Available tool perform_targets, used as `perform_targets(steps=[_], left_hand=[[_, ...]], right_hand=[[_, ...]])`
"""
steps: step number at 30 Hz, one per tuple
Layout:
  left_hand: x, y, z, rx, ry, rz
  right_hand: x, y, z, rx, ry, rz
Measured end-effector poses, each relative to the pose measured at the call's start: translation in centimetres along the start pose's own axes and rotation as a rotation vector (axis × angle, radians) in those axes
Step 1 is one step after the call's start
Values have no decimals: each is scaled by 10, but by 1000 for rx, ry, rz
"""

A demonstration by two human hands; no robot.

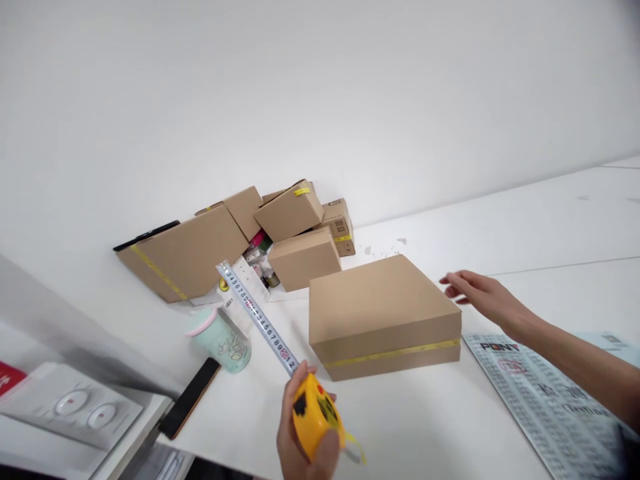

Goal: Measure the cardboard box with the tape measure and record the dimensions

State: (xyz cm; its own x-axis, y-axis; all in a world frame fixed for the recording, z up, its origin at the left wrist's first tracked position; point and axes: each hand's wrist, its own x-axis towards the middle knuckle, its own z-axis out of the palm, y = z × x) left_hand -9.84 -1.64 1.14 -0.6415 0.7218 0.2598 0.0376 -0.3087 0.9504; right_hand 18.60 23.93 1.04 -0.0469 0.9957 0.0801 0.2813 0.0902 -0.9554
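My left hand (290, 437) is wrapped round a yellow tape measure (317, 417). Its silver blade (260, 319) sticks out toward the upper left, with the numbers facing up. To the right of the blade, a flat brown cardboard box (380, 300) rests on the white table, a strip of yellow tape along its front side. My right hand (473, 293) hovers just off the box's right edge, fingers loosely bent and nothing visible in them. Whether its fingertips touch the box is hard to see, but a gap seems to show.
Several cardboard boxes (305, 257) are piled against the wall at the back. A mint-green cup (225, 340) with a pink rim stands at the left, beside a black bar-shaped object (191, 398). Under my right forearm lies a patterned PONY mat (545, 393).
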Motion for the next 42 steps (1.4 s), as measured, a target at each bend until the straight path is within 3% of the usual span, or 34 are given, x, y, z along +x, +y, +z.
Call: perform_targets(steps=[2, 5, 8, 11, 14, 17, 21, 27, 31, 33, 36, 38, 39, 42], left_hand=[[10, -8, -7, 14, 28, 2], [21, -19, -5, -71, -39, -35], [29, -21, 1, -152, -139, -48], [40, -8, 5, -173, -203, -33], [54, 16, 8, -195, -261, 15], [63, 35, 14, -204, -317, 53], [70, 39, 25, -206, -374, 39], [79, 42, 37, -249, -338, 35], [55, 44, 51, -197, -321, 55], [31, 36, 62, -232, -415, -40], [-7, 15, 82, -340, -558, -494], [-26, 1, 96, -396, -528, -793], [-33, -4, 103, -423, -489, -876], [-47, -15, 118, -487, -391, -925]], right_hand=[[-24, 16, -5, -16, -57, 33], [-53, 22, -6, 4, -129, 23], [-70, 8, -4, 33, -230, -9], [-76, -17, -5, -18, -204, -82], [-70, -46, -7, -68, -68, -143], [-55, -65, -6, -100, 31, -88], [-30, -72, 0, -105, 137, -15], [-1, -81, 10, 33, 18, -96], [20, -87, 15, -24, 31, -101], [28, -86, 16, -36, 30, -103], [32, -83, 16, -66, 28, -144], [30, -82, 15, -88, 26, -217], [29, -82, 16, -104, 33, -268], [26, -84, 17, -171, 76, -447]])
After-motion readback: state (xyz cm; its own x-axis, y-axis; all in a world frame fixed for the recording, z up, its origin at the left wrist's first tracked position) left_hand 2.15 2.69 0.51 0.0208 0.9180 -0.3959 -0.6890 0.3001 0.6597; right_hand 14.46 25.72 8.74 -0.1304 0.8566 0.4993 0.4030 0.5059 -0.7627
